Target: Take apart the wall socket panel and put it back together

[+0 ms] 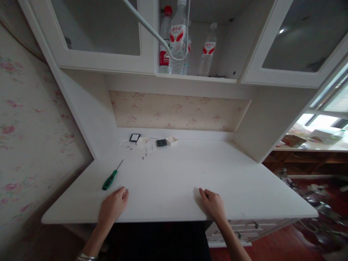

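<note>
My left hand (114, 203) rests as a loose fist near the front edge of the white desk (174, 188). Just beyond it lies a screwdriver (110, 180) with a green handle, its shaft pointing away from me; the hand does not touch it. My right hand (213, 203) is also curled into a fist on the desk, farther right, and nothing shows in it. Toward the back left are a black-framed square part (135, 137), a dark square module (161, 143) and an open white box (171, 140). Several tiny screws (143, 158) lie scattered in front of them.
Above the desk hangs a cabinet with framed doors (99, 61). Plastic bottles (178, 40) stand on its open shelf, and a white cable (152, 30) droops before them. Side panels (89, 108) bound the desk. A cluttered windowsill (312, 139) is at right.
</note>
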Motion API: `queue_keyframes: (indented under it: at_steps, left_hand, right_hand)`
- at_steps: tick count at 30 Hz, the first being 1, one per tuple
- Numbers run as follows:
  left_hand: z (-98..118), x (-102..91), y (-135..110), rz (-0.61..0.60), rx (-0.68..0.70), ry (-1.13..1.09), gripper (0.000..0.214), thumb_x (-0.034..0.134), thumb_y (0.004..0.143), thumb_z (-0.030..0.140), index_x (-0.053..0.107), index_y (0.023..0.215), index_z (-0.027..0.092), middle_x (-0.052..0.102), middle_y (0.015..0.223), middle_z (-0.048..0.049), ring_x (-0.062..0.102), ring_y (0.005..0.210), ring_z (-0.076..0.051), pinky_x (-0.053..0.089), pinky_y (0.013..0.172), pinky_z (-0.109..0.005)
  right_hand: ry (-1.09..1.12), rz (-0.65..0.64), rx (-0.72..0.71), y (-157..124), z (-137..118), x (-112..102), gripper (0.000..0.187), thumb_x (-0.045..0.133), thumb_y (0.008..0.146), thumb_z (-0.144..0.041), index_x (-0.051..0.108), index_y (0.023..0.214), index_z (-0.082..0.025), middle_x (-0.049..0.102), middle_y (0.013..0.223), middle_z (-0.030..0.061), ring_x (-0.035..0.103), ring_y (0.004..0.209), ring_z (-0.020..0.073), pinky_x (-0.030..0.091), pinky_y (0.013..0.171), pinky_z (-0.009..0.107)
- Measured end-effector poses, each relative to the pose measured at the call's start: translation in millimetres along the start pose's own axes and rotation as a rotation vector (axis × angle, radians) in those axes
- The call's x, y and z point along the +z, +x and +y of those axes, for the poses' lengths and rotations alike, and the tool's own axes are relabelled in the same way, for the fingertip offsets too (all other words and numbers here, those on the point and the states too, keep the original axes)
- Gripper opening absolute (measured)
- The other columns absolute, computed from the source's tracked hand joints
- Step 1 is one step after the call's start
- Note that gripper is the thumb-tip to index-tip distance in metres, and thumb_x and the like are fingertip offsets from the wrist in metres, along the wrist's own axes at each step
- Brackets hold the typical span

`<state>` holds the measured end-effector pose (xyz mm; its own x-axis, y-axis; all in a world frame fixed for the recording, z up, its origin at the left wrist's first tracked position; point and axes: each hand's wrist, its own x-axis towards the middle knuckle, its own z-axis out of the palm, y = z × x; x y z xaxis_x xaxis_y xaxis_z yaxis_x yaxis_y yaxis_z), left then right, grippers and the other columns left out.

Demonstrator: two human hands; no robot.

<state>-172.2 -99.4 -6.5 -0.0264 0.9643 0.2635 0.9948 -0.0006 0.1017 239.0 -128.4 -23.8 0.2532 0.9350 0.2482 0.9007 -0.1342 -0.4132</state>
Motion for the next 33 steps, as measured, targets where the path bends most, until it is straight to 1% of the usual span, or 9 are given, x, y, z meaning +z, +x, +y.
queue_keyframes:
  at_steps: [8, 11, 20, 27, 33]
  left_hand:
    - [0.7, 3.6, 0.5, -0.013, -0.006, 0.012, 0.027, 0.040, 0.090, 0.034, 0.052, 0.070, 0.021, 0.065, 0.066, -0.0007, 0.059, 0.057, -0.014, 0.020, 0.052, -0.026]
    - [0.0, 5.4, 0.4, 0.002, -0.005, 0.026, 0.028, 0.040, 0.090, 0.035, 0.051, 0.069, 0.021, 0.064, 0.064, -0.0006, 0.058, 0.056, -0.014, 0.018, 0.051, -0.027]
    - [0.3, 6.1, 0.0, 0.029, 0.005, 0.032, 0.028, 0.042, 0.090, 0.035, 0.052, 0.068, 0.021, 0.064, 0.064, -0.0008, 0.057, 0.056, -0.014, 0.018, 0.051, -0.026]
    - [2.3, 2.9, 0.2, 0.014, -0.006, 0.028, 0.028, 0.042, 0.089, 0.035, 0.051, 0.067, 0.020, 0.064, 0.063, -0.0007, 0.057, 0.055, -0.014, 0.017, 0.051, -0.027]
    - [1.3, 5.0, 0.7, 0.042, 0.014, 0.038, 0.027, 0.042, 0.089, 0.034, 0.051, 0.068, 0.020, 0.064, 0.063, -0.0008, 0.057, 0.056, -0.014, 0.018, 0.052, -0.027]
  right_hand:
    - [-0.061, -0.050, 0.004, 0.5, -2.4, -1.7, 0.050, 0.033, 0.091, -0.049, 0.062, 0.060, -0.023, 0.068, 0.064, 0.0046, 0.060, 0.058, 0.0159, 0.027, 0.052, 0.026]
    - [-0.074, -0.062, 0.006, 0.1, -3.1, -2.2, 0.050, 0.033, 0.092, -0.048, 0.062, 0.062, -0.022, 0.068, 0.065, 0.0044, 0.060, 0.060, 0.0152, 0.026, 0.053, 0.026]
    - [-0.113, -0.061, -0.011, -0.2, -3.2, -2.3, 0.049, 0.033, 0.093, -0.048, 0.062, 0.063, -0.023, 0.070, 0.068, 0.0042, 0.061, 0.062, 0.0157, 0.026, 0.054, 0.026]
    - [-0.115, -0.068, -0.016, -0.5, -6.1, -4.6, 0.049, 0.033, 0.093, -0.047, 0.063, 0.062, -0.023, 0.070, 0.069, 0.0043, 0.062, 0.062, 0.0155, 0.026, 0.054, 0.026]
    - [-0.128, -0.062, -0.027, -2.3, -7.0, -6.3, 0.049, 0.034, 0.093, -0.046, 0.064, 0.062, -0.023, 0.071, 0.070, 0.0040, 0.062, 0.063, 0.0158, 0.027, 0.054, 0.026]
